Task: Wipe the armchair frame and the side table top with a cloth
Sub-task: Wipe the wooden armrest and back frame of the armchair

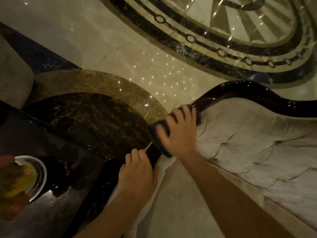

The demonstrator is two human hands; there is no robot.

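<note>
Here, seen from the head camera looking down:

- The right hand (178,133) lies flat on a dark cloth (158,134), fingers spread and pressing it onto the glossy dark wooden frame (240,91) of the armchair, where the top rail curves down.
- The cloth wraps over the rail, with its edges showing beyond the fingertips and below the palm.
- The left hand (137,172) rests on the same rail just below the cloth, its fingers curled over the edge; I cannot tell whether they pinch anything.
- The tufted pale upholstery (257,148) fills the space to the right of the rail.
- The round brown marble side table (96,107) stands just beside the chair, to the left of both hands.
- A white bowl (39,177) with blurred colourful contents sits at the lower left on a dark glossy surface.
- The patterned marble floor (137,48) lies beyond.
</note>
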